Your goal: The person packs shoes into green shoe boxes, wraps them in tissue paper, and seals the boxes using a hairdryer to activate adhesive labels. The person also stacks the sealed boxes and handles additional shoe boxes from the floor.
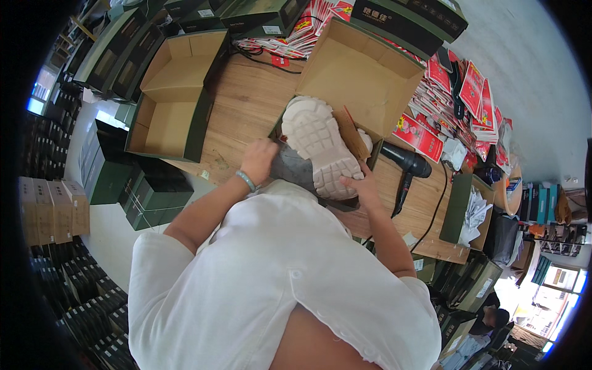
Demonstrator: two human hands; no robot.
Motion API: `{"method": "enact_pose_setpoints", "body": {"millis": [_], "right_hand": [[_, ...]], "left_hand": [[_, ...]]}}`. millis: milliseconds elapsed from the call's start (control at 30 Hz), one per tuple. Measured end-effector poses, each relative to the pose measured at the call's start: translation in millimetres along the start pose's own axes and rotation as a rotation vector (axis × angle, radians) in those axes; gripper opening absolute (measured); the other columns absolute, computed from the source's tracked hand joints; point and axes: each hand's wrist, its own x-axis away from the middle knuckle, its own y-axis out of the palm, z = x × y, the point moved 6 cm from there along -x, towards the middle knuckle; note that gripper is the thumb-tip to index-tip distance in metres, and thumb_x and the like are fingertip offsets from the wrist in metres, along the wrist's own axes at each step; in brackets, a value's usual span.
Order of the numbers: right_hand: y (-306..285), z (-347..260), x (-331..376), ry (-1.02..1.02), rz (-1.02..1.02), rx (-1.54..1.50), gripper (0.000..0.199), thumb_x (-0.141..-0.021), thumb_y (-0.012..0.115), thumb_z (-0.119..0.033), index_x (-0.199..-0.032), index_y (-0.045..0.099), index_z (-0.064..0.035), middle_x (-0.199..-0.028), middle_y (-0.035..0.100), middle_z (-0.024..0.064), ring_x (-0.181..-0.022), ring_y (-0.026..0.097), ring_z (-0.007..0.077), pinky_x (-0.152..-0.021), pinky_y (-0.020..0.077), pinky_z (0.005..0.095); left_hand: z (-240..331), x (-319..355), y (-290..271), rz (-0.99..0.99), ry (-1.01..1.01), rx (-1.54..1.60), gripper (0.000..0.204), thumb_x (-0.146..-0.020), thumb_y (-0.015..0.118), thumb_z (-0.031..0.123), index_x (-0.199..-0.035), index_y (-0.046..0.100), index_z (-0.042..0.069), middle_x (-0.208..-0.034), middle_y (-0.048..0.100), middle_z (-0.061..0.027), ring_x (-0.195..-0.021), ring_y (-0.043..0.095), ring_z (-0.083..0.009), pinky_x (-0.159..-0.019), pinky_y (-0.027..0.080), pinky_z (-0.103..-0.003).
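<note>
A cream shoe (314, 139) lies sole up, with its chunky tread showing, over the near part of an open shoe box (364, 65). My right hand (362, 186) grips the shoe's lower right end, with the thumb on the sole. My left hand (260, 159) is closed at the box's near left edge; its fingertips are hidden. Grey material (292, 166) shows between this hand and the shoe. A brown cardboard piece (353, 137) stands tilted beside the shoe, and a white part of something, perhaps another shoe (367, 142), peeks out behind it.
Another open box (169, 117) stands at the left of the wooden table (240, 102). A black hair dryer (407, 161) with a cord lies at the right. Red-and-white cards (431, 92) pile up behind it. A green box of crumpled paper (472, 213) sits at the right edge.
</note>
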Motion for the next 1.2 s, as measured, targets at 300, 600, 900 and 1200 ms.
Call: {"method": "enact_pose_setpoints", "body": {"millis": [300,600,900,1200], "right_hand": [[0.6,4.4,-4.6,0.065,0.047,-0.369,0.062,-0.076,0.079,-0.013,-0.128,0.051,0.0029,-0.119,0.062,0.0104,-0.109,0.057,0.0202,-0.096,0.0427,0.0335],[-1.4,4.7,-0.4,0.038,0.061,-0.194,0.063,-0.072,0.082,-0.018,-0.125,0.055,0.0012,-0.116,0.063,0.0116,-0.105,0.059,0.0208,-0.091,0.047,0.0334],[20.5,-31.3,15.1,-0.007,0.083,0.473,0.082,-0.063,0.085,-0.033,-0.128,0.052,0.0039,-0.118,0.062,0.0184,-0.109,0.059,0.0267,-0.094,0.0457,0.0336],[60.4,-64.8,4.7,-0.231,-0.095,0.998,0.083,-0.062,0.084,-0.041,-0.129,0.051,-0.0045,-0.121,0.059,0.0209,-0.115,0.054,0.0364,-0.098,0.043,0.0423]], "left_hand": [[-8.9,-46.6,158.5,-0.873,0.02,-0.211,0.058,-0.07,0.071,0.016,-0.126,0.057,0.014,-0.126,0.056,-0.0219,-0.121,0.052,-0.0357,-0.1,0.045,-0.042],[-5.9,-37.8,15.9,-0.462,-0.161,0.54,0.032,-0.087,0.059,0.01,-0.118,0.059,0.008,-0.102,0.067,-0.012,-0.086,0.067,-0.0223,-0.076,0.053,-0.035],[-291.3,275.8,-305.4,1.695,0.161,1.248,0.005,-0.085,0.058,0.002,-0.088,0.056,0.001,-0.091,0.06,-0.01,-0.082,0.057,-0.0217,-0.081,0.05,-0.037],[-153.4,197.5,-245.8,1.017,-0.649,1.069,0.015,-0.096,0.058,0.024,-0.096,0.059,0.009,-0.083,0.058,0.0036,-0.074,0.051,-0.0055,-0.069,0.041,-0.021]]}}
